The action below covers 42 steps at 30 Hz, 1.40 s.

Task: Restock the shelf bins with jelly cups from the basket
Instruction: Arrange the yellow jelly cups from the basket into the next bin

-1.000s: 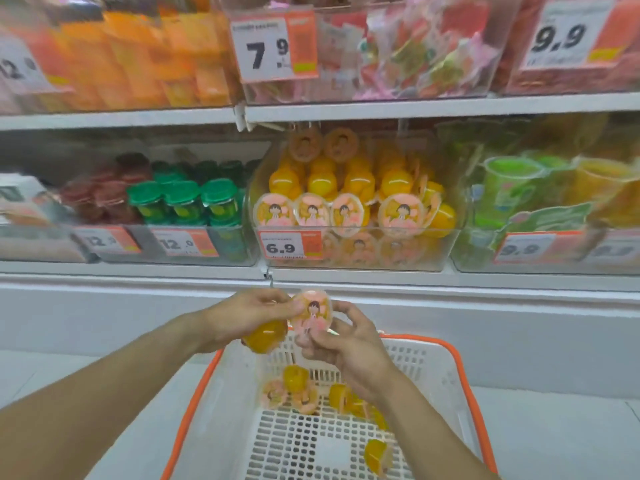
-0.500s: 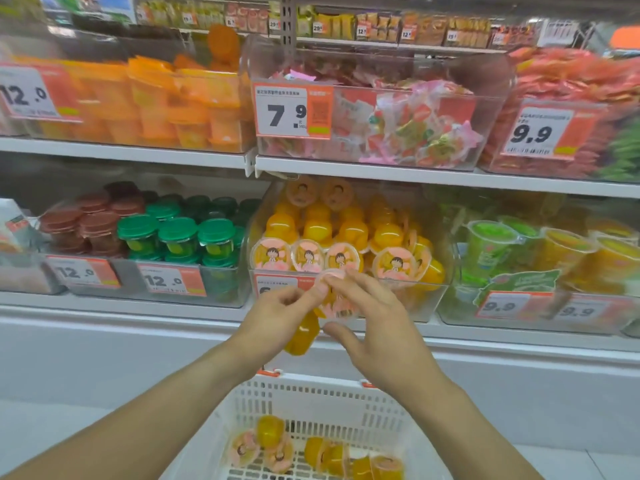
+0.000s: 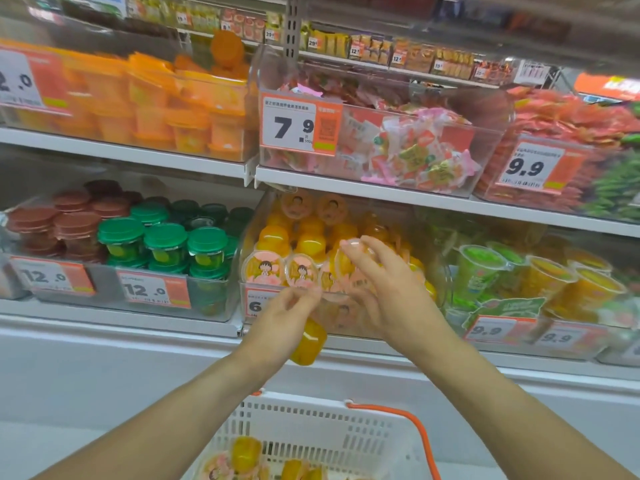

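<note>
My left hand (image 3: pixel 280 323) holds a yellow jelly cup (image 3: pixel 309 342) just below the front of the clear middle bin (image 3: pixel 440 282). That bin is stacked with yellow jelly cups whose pink cartoon lids (image 3: pixel 264 270) face out. My right hand (image 3: pixel 388 292) pinches another jelly cup (image 3: pixel 349 256) at the bin's front row, over the rim. The white basket (image 3: pixel 311 431) with orange handle sits low in view and holds several jelly cups (image 3: pixel 246 452).
To the left of the middle bin is a bin of green-lidded cups (image 3: pixel 166 244) and brown-lidded cups (image 3: pixel 65 216). Right of it stand green and yellow tall cups (image 3: pixel 519 275). The shelf above carries orange cups (image 3: pixel 156 105) and wrapped sweets (image 3: pixel 398 143). A white shelf ledge (image 3: pixel 121 323) runs below.
Both hands have risen from over the basket to the middle bin. The right hand has carried its cup up to the bin's front row; the left still holds its cup lower down.
</note>
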Each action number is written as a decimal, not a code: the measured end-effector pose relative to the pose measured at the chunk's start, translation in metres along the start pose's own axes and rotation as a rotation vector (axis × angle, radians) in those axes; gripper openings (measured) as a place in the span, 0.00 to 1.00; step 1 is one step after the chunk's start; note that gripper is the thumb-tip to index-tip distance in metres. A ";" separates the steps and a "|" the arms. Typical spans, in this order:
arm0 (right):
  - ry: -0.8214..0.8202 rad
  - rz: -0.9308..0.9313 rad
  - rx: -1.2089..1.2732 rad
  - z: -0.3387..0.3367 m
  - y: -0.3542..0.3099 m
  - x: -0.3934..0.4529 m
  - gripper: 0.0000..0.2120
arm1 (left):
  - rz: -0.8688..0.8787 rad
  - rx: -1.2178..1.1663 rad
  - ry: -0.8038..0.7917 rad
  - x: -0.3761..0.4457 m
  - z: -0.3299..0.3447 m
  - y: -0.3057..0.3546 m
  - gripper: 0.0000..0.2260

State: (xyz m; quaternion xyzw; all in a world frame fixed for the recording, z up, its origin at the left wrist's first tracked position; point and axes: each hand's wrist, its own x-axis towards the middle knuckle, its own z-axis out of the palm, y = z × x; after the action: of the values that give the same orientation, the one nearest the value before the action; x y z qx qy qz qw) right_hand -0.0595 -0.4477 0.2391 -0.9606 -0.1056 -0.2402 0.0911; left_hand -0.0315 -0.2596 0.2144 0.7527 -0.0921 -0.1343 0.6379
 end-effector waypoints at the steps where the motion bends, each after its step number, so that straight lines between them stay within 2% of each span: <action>1: 0.018 0.050 -0.003 0.000 0.008 0.010 0.32 | -0.020 -0.009 0.003 0.001 -0.001 -0.001 0.10; 5: 0.016 0.211 -0.040 0.007 0.034 0.050 0.34 | -0.053 0.001 0.012 0.002 -0.002 -0.004 0.07; 13: -0.086 0.406 -0.156 0.034 0.061 0.110 0.16 | -0.081 0.020 0.011 0.006 -0.003 -0.008 0.09; 19: -0.079 0.449 -0.227 0.041 0.068 0.129 0.19 | -0.080 0.034 0.015 0.008 -0.001 -0.008 0.09; 23: -0.146 0.476 -0.182 0.045 0.075 0.135 0.17 | -0.084 0.053 0.007 0.009 -0.001 -0.010 0.09; 26: -0.243 0.431 -0.265 0.048 0.071 0.140 0.26 | -0.088 0.060 -0.011 0.008 -0.001 -0.010 0.09; 27: -0.303 0.427 -0.279 0.047 0.069 0.139 0.26 | -0.088 0.056 -0.019 0.008 -0.001 -0.010 0.09; 30: -0.473 0.435 -0.321 0.039 0.070 0.132 0.16 | -0.087 0.047 -0.031 0.007 -0.001 -0.009 0.09; 32: -0.500 0.426 -0.312 0.033 0.071 0.127 0.15 | -0.086 0.045 -0.033 0.006 -0.001 -0.008 0.09; 35: -0.445 0.405 -0.266 0.023 0.071 0.116 0.16 | -0.079 0.032 -0.030 0.004 -0.002 -0.006 0.07; 38: -0.268 0.271 -0.166 0.010 0.062 0.092 0.20 | -0.101 0.006 0.001 0.001 -0.004 -0.002 0.06; 42: 0.032 0.132 0.181 -0.012 -0.001 0.025 0.10 | -0.166 -0.064 0.053 -0.003 -0.004 0.006 0.06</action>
State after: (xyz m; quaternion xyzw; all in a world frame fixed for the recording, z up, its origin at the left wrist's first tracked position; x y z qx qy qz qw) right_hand -0.0437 -0.4453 0.2613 -0.9495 -0.0617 -0.2384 0.1946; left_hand -0.0330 -0.2563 0.2212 0.7403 -0.0081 -0.1698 0.6504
